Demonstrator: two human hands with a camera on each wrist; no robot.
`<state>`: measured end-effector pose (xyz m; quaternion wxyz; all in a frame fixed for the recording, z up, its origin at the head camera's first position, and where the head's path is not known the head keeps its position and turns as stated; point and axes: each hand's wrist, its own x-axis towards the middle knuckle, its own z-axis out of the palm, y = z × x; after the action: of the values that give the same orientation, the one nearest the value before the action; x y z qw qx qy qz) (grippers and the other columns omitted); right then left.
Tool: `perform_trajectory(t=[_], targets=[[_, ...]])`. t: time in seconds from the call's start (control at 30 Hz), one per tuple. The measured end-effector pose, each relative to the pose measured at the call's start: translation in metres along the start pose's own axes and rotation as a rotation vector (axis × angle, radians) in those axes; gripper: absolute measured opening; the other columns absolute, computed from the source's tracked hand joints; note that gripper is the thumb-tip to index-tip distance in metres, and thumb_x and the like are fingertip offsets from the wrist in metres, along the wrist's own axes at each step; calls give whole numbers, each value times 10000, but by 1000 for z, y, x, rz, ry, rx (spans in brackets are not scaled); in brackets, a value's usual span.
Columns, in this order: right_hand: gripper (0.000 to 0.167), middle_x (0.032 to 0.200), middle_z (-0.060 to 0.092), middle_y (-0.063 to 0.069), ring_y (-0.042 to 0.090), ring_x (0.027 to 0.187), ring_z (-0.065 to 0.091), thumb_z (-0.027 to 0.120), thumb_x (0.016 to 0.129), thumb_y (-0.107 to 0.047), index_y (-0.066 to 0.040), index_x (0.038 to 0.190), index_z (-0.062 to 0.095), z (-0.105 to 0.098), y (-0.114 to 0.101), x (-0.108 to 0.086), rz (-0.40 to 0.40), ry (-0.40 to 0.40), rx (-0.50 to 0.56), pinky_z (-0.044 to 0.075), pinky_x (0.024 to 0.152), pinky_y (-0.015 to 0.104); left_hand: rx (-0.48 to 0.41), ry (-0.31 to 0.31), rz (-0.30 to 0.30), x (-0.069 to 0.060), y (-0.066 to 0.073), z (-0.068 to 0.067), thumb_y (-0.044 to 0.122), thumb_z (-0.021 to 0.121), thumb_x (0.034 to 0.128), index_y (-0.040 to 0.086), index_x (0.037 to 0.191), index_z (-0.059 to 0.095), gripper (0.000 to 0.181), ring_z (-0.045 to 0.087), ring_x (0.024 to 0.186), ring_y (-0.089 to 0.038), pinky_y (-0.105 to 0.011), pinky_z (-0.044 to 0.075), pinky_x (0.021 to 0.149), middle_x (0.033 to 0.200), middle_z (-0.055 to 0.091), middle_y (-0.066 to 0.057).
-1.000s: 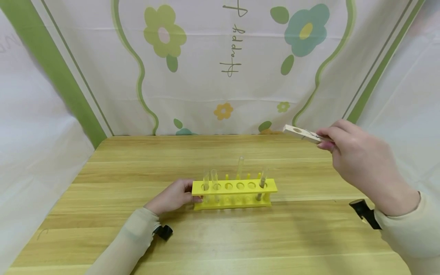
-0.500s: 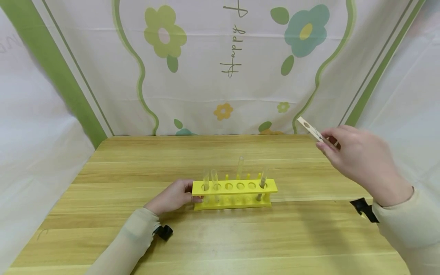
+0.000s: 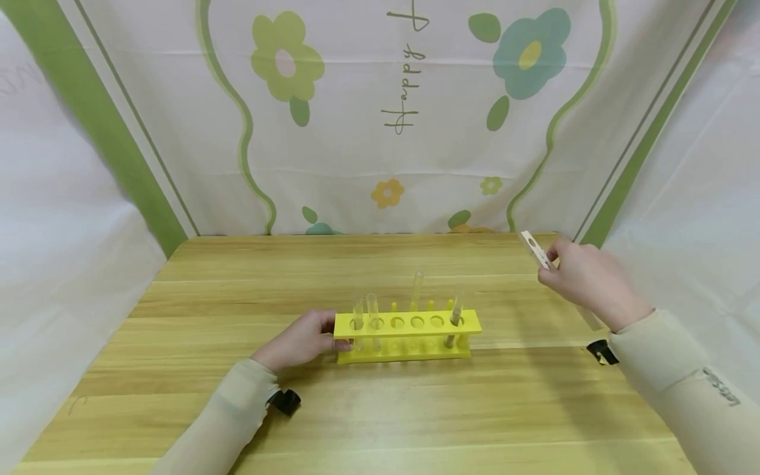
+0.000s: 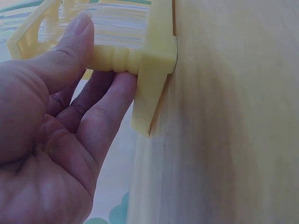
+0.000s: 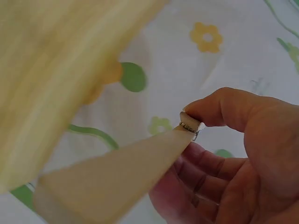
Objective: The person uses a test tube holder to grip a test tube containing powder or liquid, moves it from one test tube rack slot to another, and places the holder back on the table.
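Observation:
My left hand (image 3: 299, 342) holds the left end of a yellow test tube rack (image 3: 407, 334) on the table. In the left wrist view, the thumb and fingers go round its ridged end post (image 4: 112, 58). Two clear test tubes, one (image 3: 372, 305) beside the other (image 3: 357, 315), stand in the left holes. A third tube (image 3: 456, 315) with something grey inside leans in the rightmost hole. Behind them another tube (image 3: 418, 290) sits rounded end up on a back peg. My right hand (image 3: 594, 280) pinches a wooden test tube clamp (image 3: 535, 249) near its metal spring, above the table's right side.
The wooden table (image 3: 380, 409) runs back to a flowered cloth (image 3: 338, 132). White cloth walls, one on the left (image 3: 71, 264) and one on the right (image 3: 700, 251), close in the sides. Each wrist wears a black strap mount.
My right hand has drawn back and come down with the clamp, which now tilts more steeply, its tip up and away. The left hand and rack have stayed in place.

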<state>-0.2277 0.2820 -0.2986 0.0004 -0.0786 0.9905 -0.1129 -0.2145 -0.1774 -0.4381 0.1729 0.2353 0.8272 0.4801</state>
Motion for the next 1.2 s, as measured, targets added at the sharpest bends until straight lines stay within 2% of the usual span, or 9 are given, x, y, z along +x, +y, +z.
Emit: perform_trajectory(t=[0.17,0.3,0.4,0.67,0.87,1.2], targets=[[302,702,571,60,213,582,499,567,904,-226,47,1030,595,21,20,21,15,-85,17,398,504,356,-20,-6,1,0,-1,0,178,748,901,206,1195,695,300,654,1008,-134,-326,518,845,1122,707,65],[205,661,569,51,193,550,532,580,899,-209,-22,813,590,40,28,33,11,-141,20,439,497,344,-19,-9,-4,-1,1,0,188,741,908,209,1197,694,294,650,1016,-131,-330,513,862,1132,703,67],[225,608,547,33,167,503,532,574,905,-183,-88,702,547,52,27,41,4,-183,31,457,480,319,-21,-11,-7,-3,1,0,195,738,911,207,1189,697,281,648,1006,-138,-334,514,864,1129,703,64],[222,641,569,69,169,496,532,580,949,-181,-44,774,575,76,17,63,34,-239,62,463,470,299,-3,1,-25,-3,3,0,195,738,911,203,1185,694,277,644,993,-138,-332,511,865,1122,700,70],[249,613,583,81,167,462,539,582,953,-174,-35,747,574,90,9,76,20,-254,57,465,439,277,-13,2,0,-2,4,0,146,736,908,157,1173,697,267,654,963,-152,-308,523,822,1098,710,29],[242,619,603,114,174,456,568,610,928,-158,-17,733,580,104,-1,87,74,-282,87,477,419,270,3,-2,1,-1,2,0,164,739,908,189,1184,694,280,651,976,-140,-308,519,834,1099,705,68]])
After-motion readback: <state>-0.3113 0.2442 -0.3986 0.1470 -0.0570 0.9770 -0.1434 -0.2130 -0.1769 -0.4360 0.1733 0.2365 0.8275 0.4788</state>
